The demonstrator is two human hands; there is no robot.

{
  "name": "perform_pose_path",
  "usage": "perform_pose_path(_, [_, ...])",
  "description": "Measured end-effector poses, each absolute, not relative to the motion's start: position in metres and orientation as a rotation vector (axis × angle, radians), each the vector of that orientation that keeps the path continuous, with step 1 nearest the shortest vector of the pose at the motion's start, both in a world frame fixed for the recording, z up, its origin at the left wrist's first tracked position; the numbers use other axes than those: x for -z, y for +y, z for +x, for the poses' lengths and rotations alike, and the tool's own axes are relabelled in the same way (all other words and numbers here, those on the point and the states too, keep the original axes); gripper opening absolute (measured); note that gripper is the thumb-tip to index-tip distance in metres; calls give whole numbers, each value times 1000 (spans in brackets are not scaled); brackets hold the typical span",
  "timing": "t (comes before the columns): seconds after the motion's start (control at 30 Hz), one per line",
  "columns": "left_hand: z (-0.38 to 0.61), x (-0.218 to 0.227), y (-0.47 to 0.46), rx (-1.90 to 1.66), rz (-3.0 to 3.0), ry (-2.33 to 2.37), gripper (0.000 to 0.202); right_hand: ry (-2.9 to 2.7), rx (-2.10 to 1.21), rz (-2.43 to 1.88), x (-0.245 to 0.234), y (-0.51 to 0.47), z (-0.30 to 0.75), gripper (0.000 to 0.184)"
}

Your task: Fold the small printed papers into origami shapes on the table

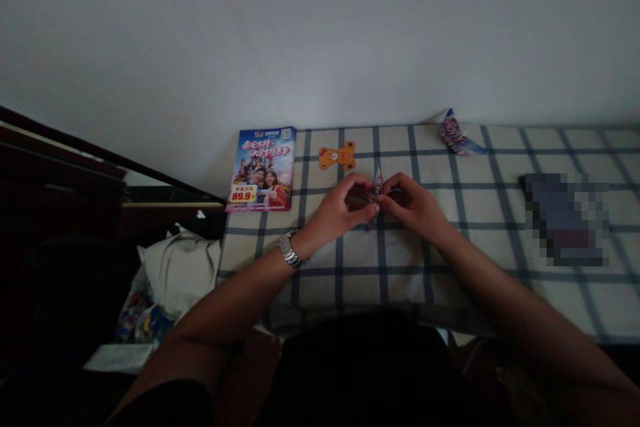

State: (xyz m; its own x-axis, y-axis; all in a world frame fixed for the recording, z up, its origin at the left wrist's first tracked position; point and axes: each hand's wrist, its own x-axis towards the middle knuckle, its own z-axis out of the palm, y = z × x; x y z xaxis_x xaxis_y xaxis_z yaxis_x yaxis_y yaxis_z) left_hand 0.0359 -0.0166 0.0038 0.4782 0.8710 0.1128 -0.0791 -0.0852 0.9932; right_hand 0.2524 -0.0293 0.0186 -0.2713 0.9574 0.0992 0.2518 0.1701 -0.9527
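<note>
Between my hands, above the middle of the checked tablecloth (360, 260), is a narrow piece of folded printed paper (379, 181), its pointed tip upward. My left hand (345, 203), with a metal watch (289, 249) at the wrist, pinches it from the left. From the right, the thumb and fingers of my right hand (407, 205) close on the same paper. Part of the paper is hidden by my fingers. Beyond my hands, near the wall, sits another folded paper piece (456, 137) with similar blue and red print.
A stack of printed flyers (263, 170) lies at the table's left end. An orange bear cutout (337, 156) lies beside it. To the right is a dark, pixelated rectangular object (565, 220). A white bag (183, 263) stands below the left edge; a wall (320, 33) borders the back.
</note>
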Motion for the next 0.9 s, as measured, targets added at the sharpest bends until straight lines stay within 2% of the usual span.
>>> perform_pose_path(0.2, [35, -3, -14, -923, 1452, 737, 44, -1648, -1191, -1153, -20, -30, 252, 27])
perform_pose_path(0.63, [36, -14, -15, -918, 1505, 837, 32, -1656, -1239, -1171, -18, -30, 253, 26])
perform_pose_path(0.9, [35, -5, -13, -894, 1479, 774, 35, -1635, -1273, -1158, -18, -29, 253, 26])
